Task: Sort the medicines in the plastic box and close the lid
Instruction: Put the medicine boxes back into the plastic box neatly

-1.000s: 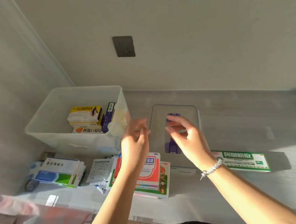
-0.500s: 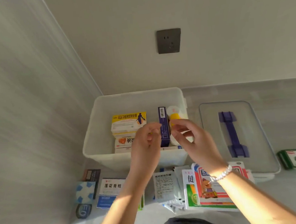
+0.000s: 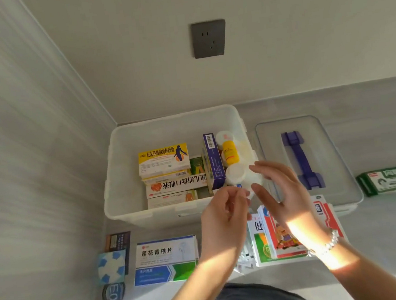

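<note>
The translucent plastic box [image 3: 117,163] stands open in the corner. Inside it lie a yellow-and-white carton [image 3: 163,158] on a stack of cartons, an upright purple carton [image 3: 214,160], a yellow bottle [image 3: 229,152] and a white bottle [image 3: 236,173]. Its clear lid [image 3: 335,160], with a purple handle [image 3: 295,159], lies flat to the right of the box. My left hand [image 3: 224,220] and my right hand [image 3: 280,197] hover side by side at the box's near right corner. The fingers of both are relaxed and I see nothing in them.
In front of the box lie a blue-green-white carton [image 3: 165,258], red-and-white cartons [image 3: 321,212] under my right wrist, a small blue patterned pack [image 3: 112,266] and a dark round item [image 3: 113,293]. A green-and-white carton [image 3: 393,179] lies far right. A wall runs along the left.
Both hands moved from above the lid to the box's near right corner. My view swung left, so the box now sits in the middle.
</note>
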`<state>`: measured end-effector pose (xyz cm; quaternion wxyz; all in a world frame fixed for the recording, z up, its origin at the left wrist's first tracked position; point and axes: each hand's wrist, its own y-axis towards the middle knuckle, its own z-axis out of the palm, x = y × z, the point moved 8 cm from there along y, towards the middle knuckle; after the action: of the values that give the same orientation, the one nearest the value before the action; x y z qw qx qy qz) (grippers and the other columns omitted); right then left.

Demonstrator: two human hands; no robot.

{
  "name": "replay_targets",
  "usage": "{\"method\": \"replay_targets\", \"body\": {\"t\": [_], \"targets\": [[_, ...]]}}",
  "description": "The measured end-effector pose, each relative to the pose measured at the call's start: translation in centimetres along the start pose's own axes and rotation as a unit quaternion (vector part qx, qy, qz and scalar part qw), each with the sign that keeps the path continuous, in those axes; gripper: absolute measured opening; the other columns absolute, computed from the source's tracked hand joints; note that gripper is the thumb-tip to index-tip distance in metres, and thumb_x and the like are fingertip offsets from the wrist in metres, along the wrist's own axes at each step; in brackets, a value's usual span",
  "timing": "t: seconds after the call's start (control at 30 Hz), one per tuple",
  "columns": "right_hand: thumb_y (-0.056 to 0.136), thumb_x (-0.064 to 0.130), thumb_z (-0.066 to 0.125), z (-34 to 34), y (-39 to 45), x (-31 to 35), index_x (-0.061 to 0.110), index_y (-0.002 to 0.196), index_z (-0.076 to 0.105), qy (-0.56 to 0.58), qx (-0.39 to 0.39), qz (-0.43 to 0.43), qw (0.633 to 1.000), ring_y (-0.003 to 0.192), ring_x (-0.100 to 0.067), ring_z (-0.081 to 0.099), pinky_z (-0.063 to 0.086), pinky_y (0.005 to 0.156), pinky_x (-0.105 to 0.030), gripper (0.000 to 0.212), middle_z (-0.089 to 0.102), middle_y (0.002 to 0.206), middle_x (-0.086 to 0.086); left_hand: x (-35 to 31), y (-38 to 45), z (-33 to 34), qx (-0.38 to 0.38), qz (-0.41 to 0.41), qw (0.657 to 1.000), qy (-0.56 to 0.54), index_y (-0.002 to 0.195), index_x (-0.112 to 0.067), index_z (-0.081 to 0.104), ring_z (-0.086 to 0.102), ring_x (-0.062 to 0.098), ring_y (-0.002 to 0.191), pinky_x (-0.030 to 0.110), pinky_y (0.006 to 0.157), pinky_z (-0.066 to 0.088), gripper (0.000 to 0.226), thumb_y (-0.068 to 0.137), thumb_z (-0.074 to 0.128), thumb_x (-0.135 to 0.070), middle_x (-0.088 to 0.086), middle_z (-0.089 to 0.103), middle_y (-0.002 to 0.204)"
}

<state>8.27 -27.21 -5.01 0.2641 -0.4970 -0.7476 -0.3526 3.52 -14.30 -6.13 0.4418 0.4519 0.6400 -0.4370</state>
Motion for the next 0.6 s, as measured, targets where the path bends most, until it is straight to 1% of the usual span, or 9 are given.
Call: {"method": "replay_targets", "body": {"t": [0.03,0.1,0.17,0.23,0.33,0.4,0.5,0.53,0.6], "targets": [[0.079,0.020,0.065,-0.4,-0.5,-0.3,0.008,0.116,0.060,-0.004,0.001,-0.004,1.000,0.109,-0.020,0.056,0.046,0.091,-0.027,0.039,0.057,0.116,0.000,0.7,-0.5,1.1,0.020,-0.017,0.999,0.018,0.083,-0.029,0.061,0.065,0.001,0.069,0.010,0.064,0.047,0.015,0.093,0.049,-0.028,-0.015,0.068,0.074],[0.077,0.022,0.065,-1.0,-1.4,-1.2,0.003,0.115,0.061,-0.035,0.005,-0.010,0.999,0.107,-0.022,0.058,0.048,0.090,-0.033,0.042,0.061,0.114,-0.006,2.3,-1.1,3.1,0.043,-0.045,0.997,0.038,0.084,-0.029,0.062,0.064,-0.004,0.075,0.011,0.070,0.047,0.014,0.092,0.051,-0.033,-0.013,0.069,0.080],[0.076,0.020,0.070,-1.7,-2.2,-2.8,0.002,0.115,0.061,-0.086,0.009,0.009,0.996,0.107,-0.024,0.057,0.047,0.091,-0.036,0.043,0.063,0.113,-0.011,3.9,-1.4,4.4,0.041,-0.068,0.995,0.055,0.091,-0.031,0.061,0.061,-0.010,0.081,0.005,0.070,0.043,0.012,0.090,0.052,-0.039,-0.014,0.067,0.092],[0.075,0.021,0.073,-2.7,-3.1,-5.1,0.004,0.117,0.060,-0.127,0.008,0.060,0.990,0.110,-0.029,0.055,0.043,0.093,-0.040,0.047,0.062,0.117,-0.012,5.7,-1.5,5.4,0.031,-0.094,0.990,0.100,0.107,-0.030,0.055,0.057,-0.006,0.092,0.006,0.074,0.040,0.024,0.089,0.052,-0.045,-0.012,0.061,0.110],[0.072,0.027,0.076,-4.4,-4.9,-8.8,0.004,0.124,0.054,-0.181,0.022,0.137,0.974,0.116,-0.037,0.049,0.038,0.096,-0.047,0.061,0.057,0.124,-0.016,8.3,-2.1,6.8,0.023,-0.144,0.981,0.128,0.127,-0.025,0.046,0.051,0.006,0.110,0.017,0.084,0.039,0.047,0.087,0.052,-0.050,-0.007,0.051,0.126],[0.073,0.034,0.074,-4.7,-6.2,-11.1,0.005,0.133,0.045,-0.206,0.069,0.170,0.961,0.123,-0.039,0.041,0.032,0.101,-0.049,0.073,0.048,0.133,-0.019,9.4,-2.6,7.9,0.030,-0.166,0.978,0.125,0.129,-0.024,0.045,0.051,0.005,0.108,0.013,0.078,0.041,0.050,0.087,0.053,-0.050,-0.009,0.049,0.124],[0.075,0.044,0.068,-4.4,-7.9,-13.4,0.008,0.141,0.029,-0.211,0.134,0.203,0.947,0.129,-0.035,0.036,0.028,0.106,-0.048,0.084,0.038,0.140,-0.017,9.6,-3.2,8.9,0.021,-0.156,0.982,0.104,0.116,-0.028,0.053,0.053,-0.003,0.091,0.004,0.061,0.040,0.030,0.089,0.054,-0.042,-0.012,0.058,0.113],[0.075,0.045,0.067,-4.2,-8.3,-13.7,0.009,0.140,0.029,-0.196,0.143,0.211,0.947,0.128,-0.033,0.038,0.030,0.106,-0.047,0.083,0.041,0.138,-0.015,9.5,-3.2,9.0,0.012,-0.143,0.984,0.107,0.113,-0.027,0.057,0.056,-0.004,0.087,0.003,0.058,0.041,0.026,0.090,0.054,-0.039,-0.013,0.060,0.106],[0.075,0.049,0.063,-4.0,-8.6,-13.8,0.015,0.133,0.039,-0.147,0.146,0.218,0.953,0.118,-0.025,0.051,0.039,0.102,-0.046,0.071,0.055,0.126,-0.007,9.3,-3.4,9.4,0.007,-0.127,0.987,0.102,0.112,-0.023,0.061,0.062,-0.001,0.086,0.004,0.060,0.045,0.023,0.091,0.054,-0.032,-0.014,0.065,0.098]]}}
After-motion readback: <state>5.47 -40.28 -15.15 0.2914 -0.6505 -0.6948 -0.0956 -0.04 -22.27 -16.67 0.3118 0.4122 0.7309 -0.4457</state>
